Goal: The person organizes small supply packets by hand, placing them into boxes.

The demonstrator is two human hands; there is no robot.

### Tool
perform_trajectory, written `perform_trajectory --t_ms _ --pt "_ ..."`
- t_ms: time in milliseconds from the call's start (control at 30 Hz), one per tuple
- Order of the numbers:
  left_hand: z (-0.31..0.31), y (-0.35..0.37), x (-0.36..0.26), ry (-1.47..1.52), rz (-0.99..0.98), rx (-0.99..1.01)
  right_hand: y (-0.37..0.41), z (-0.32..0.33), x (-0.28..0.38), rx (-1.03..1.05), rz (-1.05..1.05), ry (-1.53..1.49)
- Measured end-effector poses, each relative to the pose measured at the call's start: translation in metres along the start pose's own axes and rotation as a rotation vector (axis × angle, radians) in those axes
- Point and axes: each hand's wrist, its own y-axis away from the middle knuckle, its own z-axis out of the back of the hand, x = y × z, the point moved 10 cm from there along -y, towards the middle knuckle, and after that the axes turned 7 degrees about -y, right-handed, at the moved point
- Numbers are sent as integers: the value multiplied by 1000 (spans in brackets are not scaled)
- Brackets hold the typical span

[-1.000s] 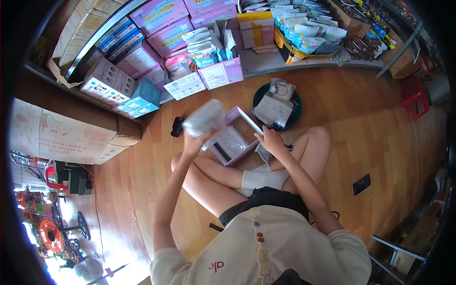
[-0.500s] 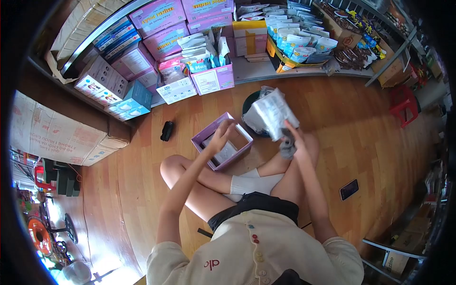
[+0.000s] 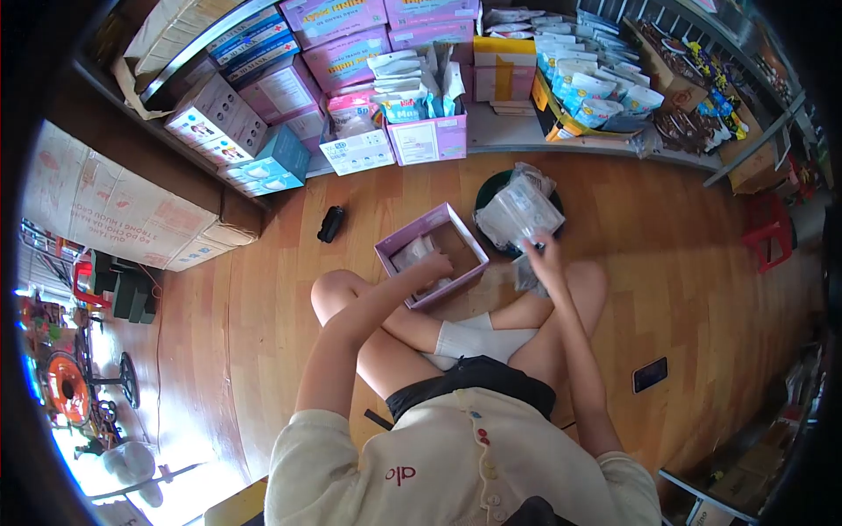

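Observation:
My left hand point(image 3: 434, 265) is down inside the purple open-topped box point(image 3: 388, 255), its fingers curled; whatever they hold is hidden. Beside that hand, a whitish plastic packet point(image 3: 412, 253) lies in the box. My right hand point(image 3: 548, 259) has its fingers closed at the lower edge of a clear, crinkly plastic packet point(image 3: 531, 207). That packet overlaps the dark green round bin point(image 3: 484, 195), which holds more crumpled clear plastic. A small grey bundle point(image 3: 524, 277) shows just below my right fingers, near my right knee.
A black case point(image 3: 331, 224) lies on the wooden floor to the left, and a phone point(image 3: 650, 375) to the right. Ahead is a low shelf with purple cartons point(image 3: 346, 60), a box of pouches point(image 3: 427, 140) and blue-white packets point(image 3: 596, 83). A red stool point(image 3: 768, 232) stands far right.
My left hand has gone from above the box's edge down into it. The clear packet at my right hand has moved lower, over the bin. The whole view has shifted slightly.

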Motion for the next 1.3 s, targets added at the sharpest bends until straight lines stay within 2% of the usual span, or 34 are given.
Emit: perform_trajectory --t_ms 33,67,133,200,233,267,300,333,367,400,467,533,567,633,667,733,800,833,933,1000,1067,1100,1167,1300 --pt "-1 4 -6 -21 -48 56 16 -14 24 70 51 -29" --pt "29 20 -2 11 -15 15 28 -30 50 137 105 -59" --pt "54 39 3 33 13 -20 37 -54 75 167 59 16" --pt "76 59 15 105 182 -237 38 -78 86 138 78 112" --pt "85 66 15 103 184 -232 34 -95 85 211 40 118" --pt "84 72 18 225 225 -145 32 -104 88 216 43 113" --pt "72 74 21 349 269 -59 31 -116 74 261 -88 162" --pt "67 75 17 352 281 -58 32 -124 63 308 -217 214" --pt "73 77 5 291 263 -144 29 -124 71 188 -81 249" --pt "82 80 -6 229 240 -230 29 -127 73 195 -80 248" --pt "86 85 -8 293 280 -299 22 -112 72 38 -140 229" --pt "105 100 11 260 530 -437 20 -112 67 111 -152 328" --pt "111 100 11 260 525 -441 21 -109 68 110 -132 276" --pt "139 148 51 424 994 -764 18 -100 59 105 -114 229" --pt "131 171 70 813 1225 -887 16 -101 42 174 -155 238" --pt "145 175 80 930 1255 -882 18 -104 22 243 -196 245" --pt "177 181 75 1129 1061 -1111 25 -102 14 221 -182 165" --pt "185 190 73 1164 1018 -1256 25 -100 14 163 -102 104" --pt "182 227 68 1568 1056 -1405 33 -98 -1 148 -165 -26" --pt "157 261 64 1732 1219 -1578 43 -97 4 116 -181 -99" --pt "133 283 54 1990 1156 -1809 48 -103 -5 68 -279 -147" --pt "125 289 48 2161 1053 -1817 45 -116 -9 79 -276 -150" --pt "133 316 35 2159 1062 -1869 41 -164 -38 178 -400 -368" --pt "104 346 25 2090 1094 -1922 18 -236 -21 335 -310 -339"
